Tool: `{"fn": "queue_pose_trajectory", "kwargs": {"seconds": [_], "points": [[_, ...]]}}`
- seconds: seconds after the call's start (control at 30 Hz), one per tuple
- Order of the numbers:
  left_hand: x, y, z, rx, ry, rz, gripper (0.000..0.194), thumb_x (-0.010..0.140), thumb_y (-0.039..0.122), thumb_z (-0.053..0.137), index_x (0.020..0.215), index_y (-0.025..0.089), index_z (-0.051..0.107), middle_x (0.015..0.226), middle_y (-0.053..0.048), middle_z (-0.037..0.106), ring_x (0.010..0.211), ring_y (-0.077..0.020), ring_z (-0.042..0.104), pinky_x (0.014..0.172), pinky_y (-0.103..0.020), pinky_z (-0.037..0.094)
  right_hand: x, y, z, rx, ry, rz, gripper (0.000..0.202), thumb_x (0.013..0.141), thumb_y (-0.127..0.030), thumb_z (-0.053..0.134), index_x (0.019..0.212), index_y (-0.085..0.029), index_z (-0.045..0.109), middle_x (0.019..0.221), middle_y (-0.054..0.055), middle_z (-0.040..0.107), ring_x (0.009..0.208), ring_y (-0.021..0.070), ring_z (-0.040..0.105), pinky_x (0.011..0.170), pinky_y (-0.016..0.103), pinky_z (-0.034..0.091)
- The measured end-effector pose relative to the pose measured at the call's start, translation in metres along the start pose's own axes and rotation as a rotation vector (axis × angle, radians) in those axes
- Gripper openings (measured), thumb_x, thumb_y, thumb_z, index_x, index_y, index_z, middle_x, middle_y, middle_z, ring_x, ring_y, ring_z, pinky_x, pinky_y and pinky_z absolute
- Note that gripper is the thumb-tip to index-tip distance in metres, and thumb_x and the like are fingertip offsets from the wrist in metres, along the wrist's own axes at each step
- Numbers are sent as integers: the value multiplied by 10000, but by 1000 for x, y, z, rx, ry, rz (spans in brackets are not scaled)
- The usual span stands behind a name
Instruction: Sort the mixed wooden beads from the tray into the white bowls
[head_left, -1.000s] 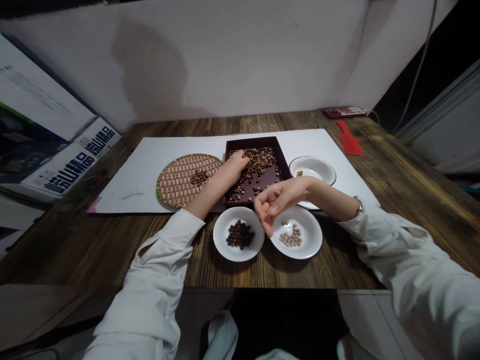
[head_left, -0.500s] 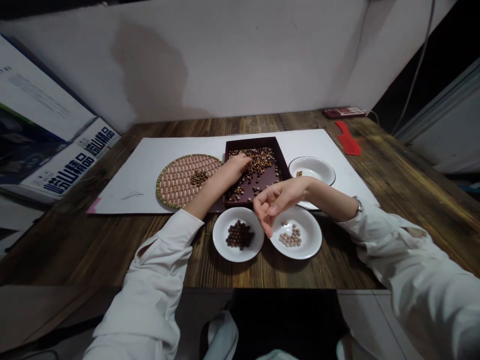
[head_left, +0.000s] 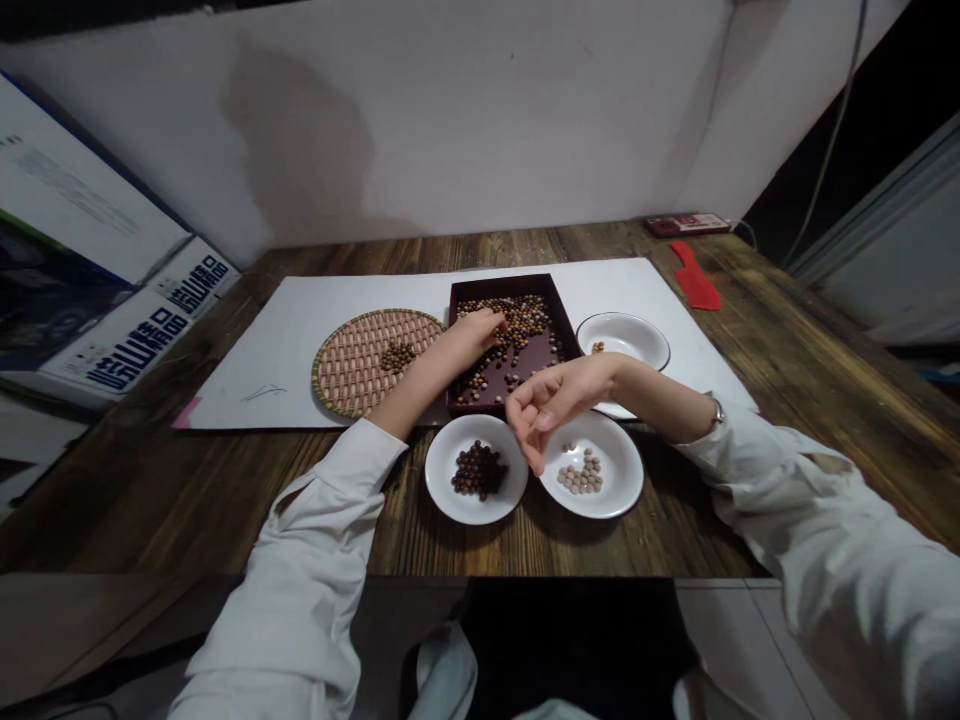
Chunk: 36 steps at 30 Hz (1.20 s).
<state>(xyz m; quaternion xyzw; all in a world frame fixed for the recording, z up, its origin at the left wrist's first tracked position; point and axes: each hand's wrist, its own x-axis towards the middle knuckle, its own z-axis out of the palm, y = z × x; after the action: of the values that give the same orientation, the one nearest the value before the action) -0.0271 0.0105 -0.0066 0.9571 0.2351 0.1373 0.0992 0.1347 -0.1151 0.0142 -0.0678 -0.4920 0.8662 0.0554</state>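
My left hand (head_left: 474, 338) reaches into a dark maroon tray (head_left: 562, 318), its fingers drawn together and pointing down at the mixed brown, yellow and pale beads (head_left: 525, 315). Whatever its fingertips pinch is hidden. My right hand (head_left: 559, 400) hovers over the gap between two white bowls, fingers curled in towards the thumb; what they hold, if anything, cannot be made out. Dark reddish-brown beads (head_left: 478, 470) lie in the left bowl (head_left: 441, 490). Pale beads (head_left: 582, 474) lie in the right bowl (head_left: 628, 480), partly beneath my right hand.
A round woven mat (head_left: 349, 360) left of the tray carries a small pile of brown beads (head_left: 397, 356). Behind my right wrist, a white dish (head_left: 637, 335) holds a few tan beads. A red comb-shaped piece (head_left: 696, 280) and a phone-like device (head_left: 686, 225) lie at the far right.
My left hand has shifted very slightly among the beads in the tray. The right hand stays in the same place.
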Motion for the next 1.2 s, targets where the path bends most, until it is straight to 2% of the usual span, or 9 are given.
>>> {"fn": "queue_pose_trajectory", "kwargs": {"seconds": [0.23,0.37,0.63,0.9,0.97,1.1,1.2], "points": [[2,-5,4,-39,51,72,150,888,61,551,980,124,651,1005,-80,691,947,-166,631,872,-279,472,0,1,0,2,-12,-22,203,918,-251,656,1058,-114,603,1019,122,746,985,184,720,932,346,530],[5,-6,4,-68,15,53,166,880,44,528,936,132,657,975,-63,714,921,-160,646,862,-275,482,0,1,0,-6,-19,-27,193,926,-249,645,1056,-113,601,1012,125,746,984,183,720,924,343,534],[7,-10,8,-140,93,22,311,769,-51,554,995,145,638,908,-32,689,856,-148,630,832,-276,493,0,-1,1,-7,-13,-8,193,923,-247,652,1053,-114,599,1013,113,745,997,179,716,946,343,523],[8,-8,6,-215,57,-23,275,772,-10,581,994,147,625,882,-22,693,832,-147,644,803,-269,497,0,1,-1,0,-32,-26,178,940,-226,621,1074,-111,597,1030,119,744,1006,177,715,949,336,526],[7,-6,5,-234,58,-38,315,781,-6,578,1055,148,608,875,-21,695,831,-149,651,808,-273,501,0,1,-1,-4,-39,-35,174,946,-221,610,1082,-112,600,1039,120,742,1011,179,715,952,337,527],[4,-1,2,-293,70,-62,521,794,-1,595,1286,131,485,904,-38,692,848,-153,661,851,-293,504,0,1,-2,1,-46,-36,170,946,-220,609,1080,-115,603,1035,118,743,1019,180,713,956,341,526],[2,1,-1,-309,85,-47,588,799,12,613,1339,158,433,898,-20,673,833,-149,649,854,-299,500,0,1,-1,8,-33,-30,177,934,-226,629,1069,-114,607,1030,118,744,1014,183,715,950,344,529]]}}
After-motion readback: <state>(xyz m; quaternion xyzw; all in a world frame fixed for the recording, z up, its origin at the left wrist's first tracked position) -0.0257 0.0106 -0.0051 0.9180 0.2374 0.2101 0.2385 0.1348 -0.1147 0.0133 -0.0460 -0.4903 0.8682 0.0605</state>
